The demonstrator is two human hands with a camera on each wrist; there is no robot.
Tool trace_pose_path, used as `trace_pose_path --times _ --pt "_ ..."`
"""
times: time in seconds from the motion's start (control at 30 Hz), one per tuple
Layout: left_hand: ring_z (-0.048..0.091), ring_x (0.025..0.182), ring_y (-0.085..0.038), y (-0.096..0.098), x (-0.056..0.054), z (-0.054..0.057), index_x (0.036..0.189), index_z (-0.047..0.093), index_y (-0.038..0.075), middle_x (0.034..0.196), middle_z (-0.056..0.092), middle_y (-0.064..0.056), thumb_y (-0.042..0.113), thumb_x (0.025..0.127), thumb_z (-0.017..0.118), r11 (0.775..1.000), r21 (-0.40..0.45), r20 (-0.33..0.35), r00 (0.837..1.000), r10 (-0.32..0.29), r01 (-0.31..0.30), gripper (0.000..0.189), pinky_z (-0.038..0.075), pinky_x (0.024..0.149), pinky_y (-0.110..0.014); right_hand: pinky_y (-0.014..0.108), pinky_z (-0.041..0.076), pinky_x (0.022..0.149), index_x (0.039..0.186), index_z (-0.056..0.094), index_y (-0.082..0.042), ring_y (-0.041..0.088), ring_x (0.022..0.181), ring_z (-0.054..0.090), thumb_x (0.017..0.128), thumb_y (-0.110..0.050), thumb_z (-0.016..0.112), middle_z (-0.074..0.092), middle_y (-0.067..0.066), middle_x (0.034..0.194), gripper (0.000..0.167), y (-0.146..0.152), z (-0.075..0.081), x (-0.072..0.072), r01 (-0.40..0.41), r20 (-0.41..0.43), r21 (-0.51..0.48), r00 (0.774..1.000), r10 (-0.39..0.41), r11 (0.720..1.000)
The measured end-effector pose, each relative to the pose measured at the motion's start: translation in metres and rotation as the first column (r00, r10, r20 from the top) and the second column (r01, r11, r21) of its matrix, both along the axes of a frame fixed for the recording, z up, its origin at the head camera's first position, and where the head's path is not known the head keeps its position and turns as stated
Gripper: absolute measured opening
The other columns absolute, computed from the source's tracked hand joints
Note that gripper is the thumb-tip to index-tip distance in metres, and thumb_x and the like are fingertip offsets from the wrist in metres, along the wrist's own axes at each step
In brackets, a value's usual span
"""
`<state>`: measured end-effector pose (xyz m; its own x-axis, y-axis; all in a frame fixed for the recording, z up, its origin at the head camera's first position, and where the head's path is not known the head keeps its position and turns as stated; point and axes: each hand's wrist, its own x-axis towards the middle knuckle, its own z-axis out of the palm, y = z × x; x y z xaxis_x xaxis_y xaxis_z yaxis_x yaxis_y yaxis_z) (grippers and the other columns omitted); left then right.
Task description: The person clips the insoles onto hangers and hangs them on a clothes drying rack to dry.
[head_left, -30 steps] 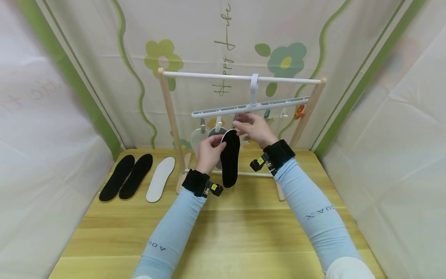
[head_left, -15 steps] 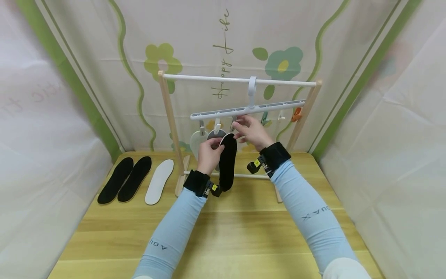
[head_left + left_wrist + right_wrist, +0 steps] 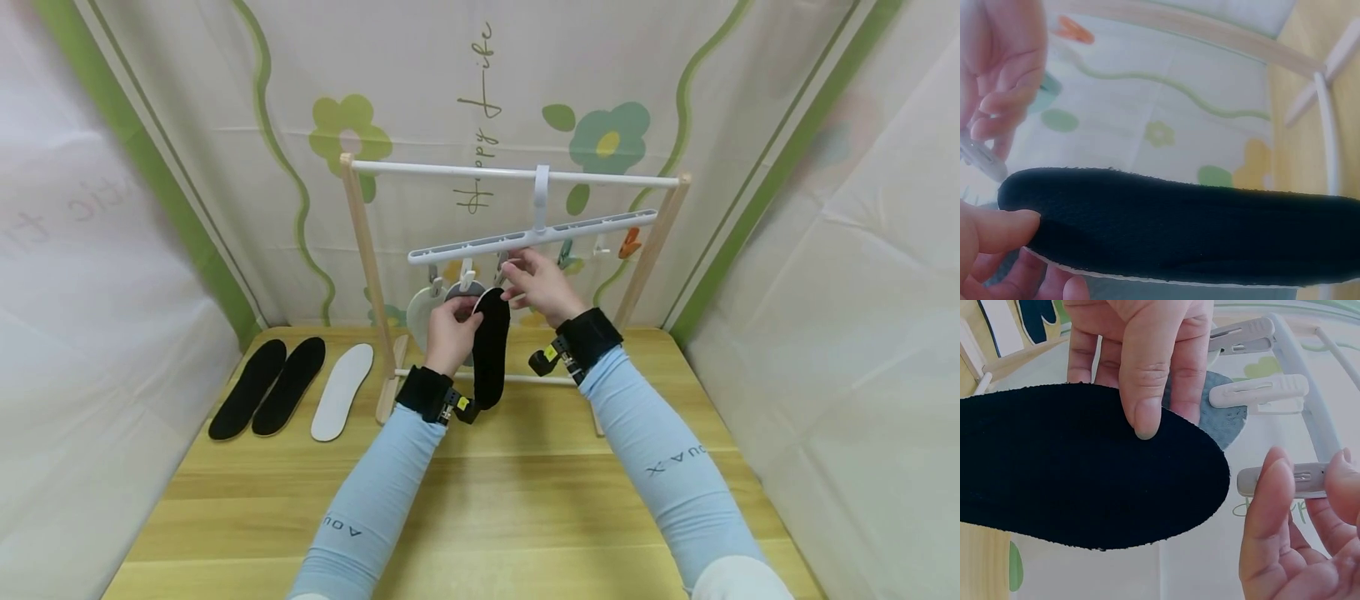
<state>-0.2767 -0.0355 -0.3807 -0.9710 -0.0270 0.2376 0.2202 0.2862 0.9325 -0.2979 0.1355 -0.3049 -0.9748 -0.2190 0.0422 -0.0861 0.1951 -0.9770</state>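
Note:
My left hand [image 3: 450, 333] pinches a black insole [image 3: 491, 358] near its upper end, thumb on the black face and fingers behind. It hangs lengthwise below a white clip hanger [image 3: 480, 245]. My right hand [image 3: 546, 287] holds a grey clip [image 3: 1310, 477] between thumb and fingers, under the hanger's middle. In the right wrist view, the clip's tip points at the rounded end of the insole, a small gap apart. Left of this, a pale insole [image 3: 420, 312] and a grey insole [image 3: 1229, 422] hang from clips, partly hidden by my left hand.
The hanger hooks over a wooden rack's white rail [image 3: 450, 168] and tilts up to the right. Green [image 3: 565, 252], white [image 3: 601, 245] and orange [image 3: 629, 242] clips hang at right. Two black insoles [image 3: 247, 389] and a white insole [image 3: 342, 392] lie on the table at left.
The head view has shifted slightly. The orange clip has swung left, away from the rack's post. Both hands keep nearly the same hold on the insole and the grey clip.

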Motion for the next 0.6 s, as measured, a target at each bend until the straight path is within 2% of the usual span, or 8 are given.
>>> trace_pose_path --times 0.3,0.6 --pt "0.061 0.095 -0.022 0.0014 0.0016 0.0016 0.114 0.071 0.006 0.107 0.067 -0.008 0.009 0.095 0.068 1.000 0.003 0.005 1.000 0.006 -0.006 0.020 0.051 0.083 -0.036 0.027 0.055 0.065 0.139 0.049 -0.008 0.020 0.078 0.064 0.105 -0.024 0.048 0.057 0.013 0.128 0.038 -0.0032 -0.0022 0.0018 0.024 -0.015 -0.001 1.000 -0.024 1.000" --pt "0.063 0.093 -0.023 0.0043 0.0042 0.0017 0.113 0.072 0.004 0.107 0.069 -0.009 0.007 0.094 0.068 1.000 0.018 -0.015 1.000 0.009 -0.009 0.019 0.052 0.083 -0.037 0.025 0.054 0.062 0.136 0.051 -0.004 0.021 0.074 0.063 0.104 -0.023 0.049 0.056 0.012 0.110 0.037 -0.0041 -0.0036 0.0011 0.046 -0.027 -0.025 0.999 -0.047 0.999"
